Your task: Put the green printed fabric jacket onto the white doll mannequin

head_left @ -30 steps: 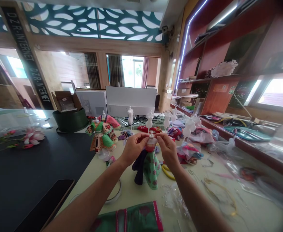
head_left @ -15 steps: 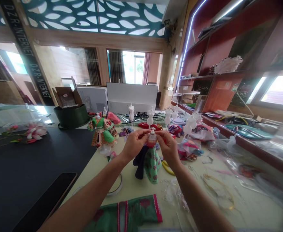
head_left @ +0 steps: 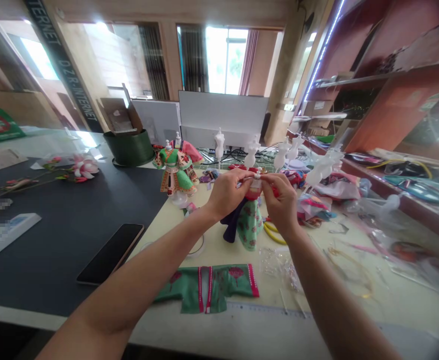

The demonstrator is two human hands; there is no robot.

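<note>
Under my hands stands a small doll mannequin (head_left: 257, 176) in a doll dress (head_left: 250, 225) with a red top, a green floral skirt and a dark navy panel. My left hand (head_left: 230, 192) pinches at the top of the dress by the mannequin's left-side shoulder. On the other side my right hand (head_left: 281, 200) pinches the same upper edge. Fingers cover the exact spot gripped. Nearer to me, a green doll jacket (head_left: 230, 282) with pink trim lies flat. Yellow-handled scissors (head_left: 273, 232) lie by my right hand.
Dressed mannequins (head_left: 171, 167) stand at left, and several bare white ones (head_left: 220, 145) at the back. A phone (head_left: 111, 252) lies on the dark mat (head_left: 137, 200). Fabric scraps (head_left: 315, 207) and a bag of beads (head_left: 274, 262) are at right. A ruler (head_left: 257, 307) lies in front.
The camera view has tilted down and turned left, so more of the near table shows. Both hands stay pinched at the top of the dress.
</note>
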